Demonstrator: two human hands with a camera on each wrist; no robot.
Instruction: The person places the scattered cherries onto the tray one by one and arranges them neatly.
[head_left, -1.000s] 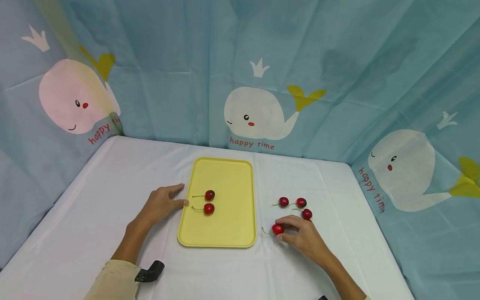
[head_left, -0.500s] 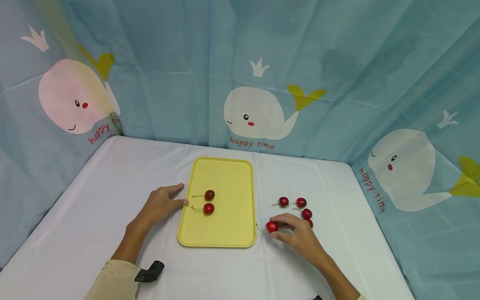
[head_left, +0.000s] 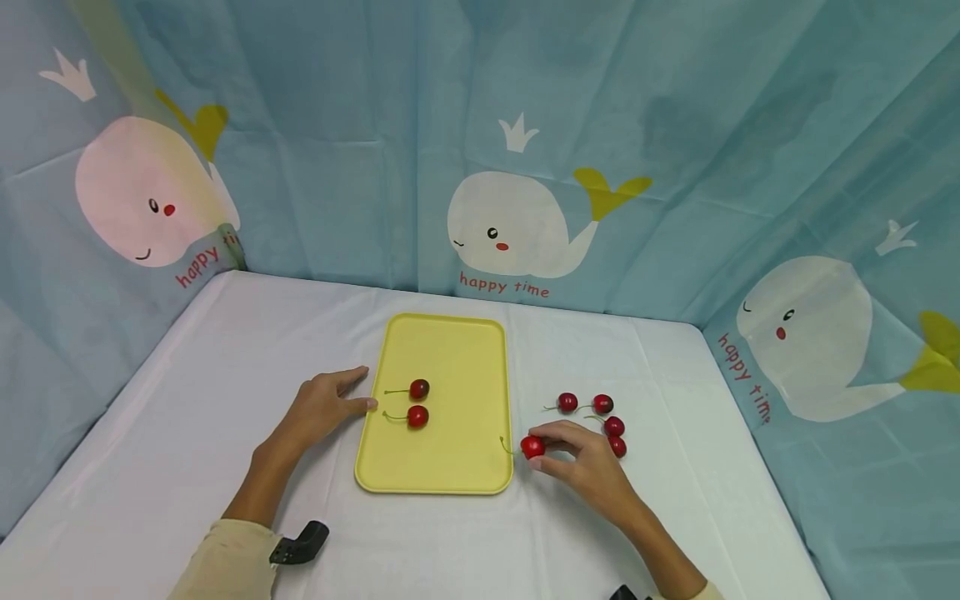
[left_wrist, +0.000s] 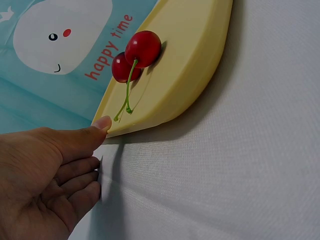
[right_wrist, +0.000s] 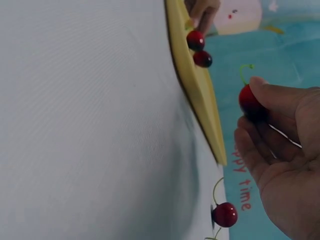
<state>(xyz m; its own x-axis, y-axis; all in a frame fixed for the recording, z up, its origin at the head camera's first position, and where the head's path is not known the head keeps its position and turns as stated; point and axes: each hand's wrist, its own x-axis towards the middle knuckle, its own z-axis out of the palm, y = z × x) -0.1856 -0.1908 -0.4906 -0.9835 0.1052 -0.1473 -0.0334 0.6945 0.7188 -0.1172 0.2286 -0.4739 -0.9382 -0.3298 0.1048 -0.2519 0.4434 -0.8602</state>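
My right hand [head_left: 592, 468] pinches a red cherry [head_left: 532, 447] between thumb and fingers, just off the right rim of the yellow tray [head_left: 450, 350]. The cherry's green stem points left and overlaps the rim in the head view. In the right wrist view, the held cherry [right_wrist: 250, 100] is raised above the cloth. My left hand [head_left: 322, 407] rests at the tray's left edge, thumb touching the rim, forefinger stretched out farther up. Two cherries lie on the tray, a darker one [head_left: 419, 389] behind a brighter one [head_left: 417, 417], stems leftward.
Right of the tray, several more cherries lie on the white tablecloth [head_left: 450, 550], among them a back-left one [head_left: 567, 403] and a front-right one [head_left: 617, 447]. A blue curtain [head_left: 337, 192] with printed whales stands behind and along both sides.
My right hand has moved left and slightly away from me with the cherry, bringing it to the tray's right edge. A cherry formerly behind that hand now shows. My left hand stays put.
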